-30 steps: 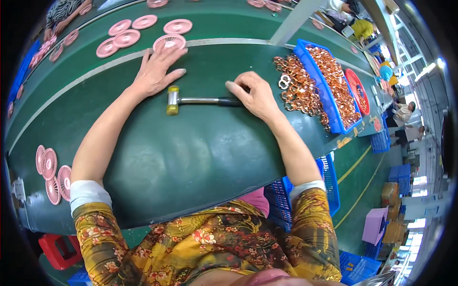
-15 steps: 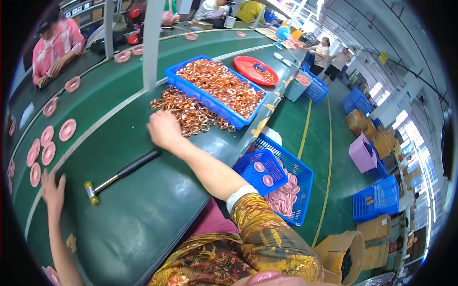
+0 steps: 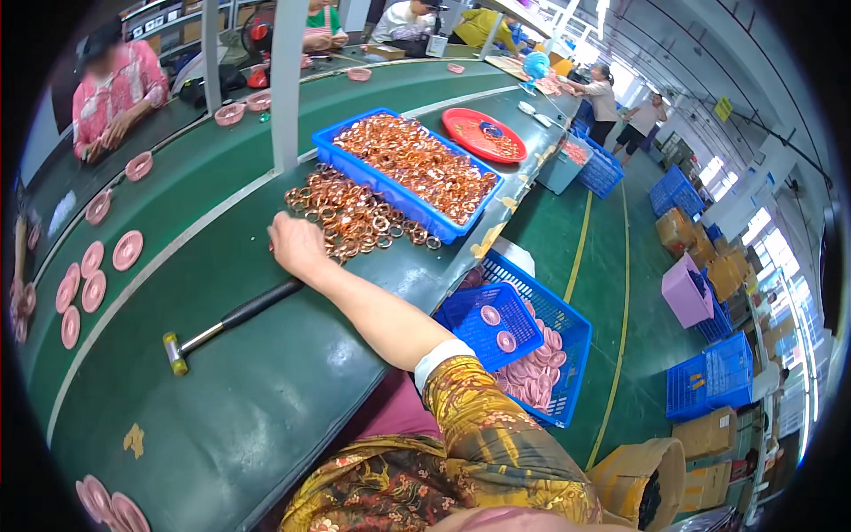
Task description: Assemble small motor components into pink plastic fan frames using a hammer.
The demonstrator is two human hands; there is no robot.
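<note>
My right hand [image 3: 299, 245] is low over the green work surface, at the near left edge of a loose pile of copper-coloured rings [image 3: 363, 217]. Its fingers are curled together, and whatever they hold is hidden. A small hammer [image 3: 219, 330] with a yellowish double-faced head and black handle lies beside it, the handle's end close to my wrist. Behind the loose pile stands a blue tray [image 3: 390, 193] heaped with more copper-coloured rings. My left hand is out of view. Several pink round discs [image 3: 94, 291] lie on the green belt at the left.
More pink discs [image 3: 113, 504] sit at the lower left. A red round tray [image 3: 485, 135] is beyond the blue one. Blue baskets [image 3: 581, 355] with pink discs stand right of the table edge. A white post [image 3: 285, 89] rises at the belt. A co-worker in pink [image 3: 120, 97] sits across.
My left hand has left the view from beside the pink discs at the left. My right hand has shifted slightly left relative to the ring pile, fingers still curled. The hammer has stayed put.
</note>
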